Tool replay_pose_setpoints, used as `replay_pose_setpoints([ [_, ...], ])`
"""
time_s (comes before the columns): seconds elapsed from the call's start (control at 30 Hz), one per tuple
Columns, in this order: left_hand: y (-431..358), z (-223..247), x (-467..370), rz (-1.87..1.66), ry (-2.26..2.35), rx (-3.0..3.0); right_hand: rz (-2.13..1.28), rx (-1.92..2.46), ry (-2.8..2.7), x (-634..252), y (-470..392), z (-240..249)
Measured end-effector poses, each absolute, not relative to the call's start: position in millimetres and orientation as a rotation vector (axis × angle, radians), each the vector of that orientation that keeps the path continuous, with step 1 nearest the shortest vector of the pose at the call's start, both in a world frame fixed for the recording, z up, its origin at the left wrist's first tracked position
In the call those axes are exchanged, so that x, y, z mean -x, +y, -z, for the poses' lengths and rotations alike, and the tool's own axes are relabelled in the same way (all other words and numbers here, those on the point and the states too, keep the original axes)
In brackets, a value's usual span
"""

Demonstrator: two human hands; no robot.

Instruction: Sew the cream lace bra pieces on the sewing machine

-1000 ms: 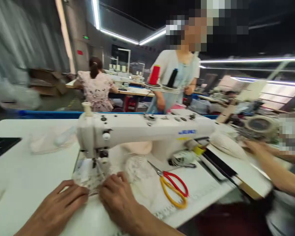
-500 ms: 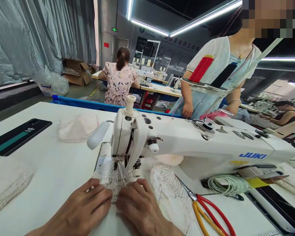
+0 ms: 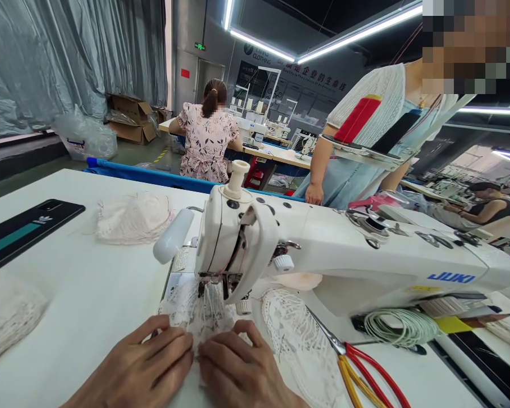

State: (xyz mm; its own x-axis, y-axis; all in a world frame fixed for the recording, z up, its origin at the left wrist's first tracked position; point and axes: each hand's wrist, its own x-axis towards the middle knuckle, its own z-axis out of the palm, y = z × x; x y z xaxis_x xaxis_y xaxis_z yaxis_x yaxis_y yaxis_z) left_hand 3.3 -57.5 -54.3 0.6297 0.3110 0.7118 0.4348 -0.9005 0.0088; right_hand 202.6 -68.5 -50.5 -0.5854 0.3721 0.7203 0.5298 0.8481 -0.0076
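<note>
A white JUKI sewing machine (image 3: 344, 255) stands on the white table (image 3: 89, 283). A piece of white lace fabric (image 3: 204, 309) lies under its needle and presser foot (image 3: 215, 283). My left hand (image 3: 144, 365) and my right hand (image 3: 242, 371) lie side by side on the near edge of that lace, fingertips pressing it flat against the table just in front of the needle. More lace (image 3: 297, 334) spreads to the right under the machine arm.
Red-and-yellow scissors (image 3: 361, 368) lie right of my right hand. A lace bundle (image 3: 134, 218), a black phone (image 3: 21, 232) and a lace pile (image 3: 8, 311) sit on the left. A person in a white top stands behind the machine; another sits at a far table.
The view has swung left and down, closer to the needle. Both hands stay on the lace in front of the presser foot, pressed close together.
</note>
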Motion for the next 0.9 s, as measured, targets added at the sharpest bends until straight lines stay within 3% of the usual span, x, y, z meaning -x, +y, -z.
replay_pose_setpoints([
  [0.9, -67, 61, -6, 1.092, -0.715, 2.604, 0.264, 0.601, -2.267, -205, -70, 53],
])
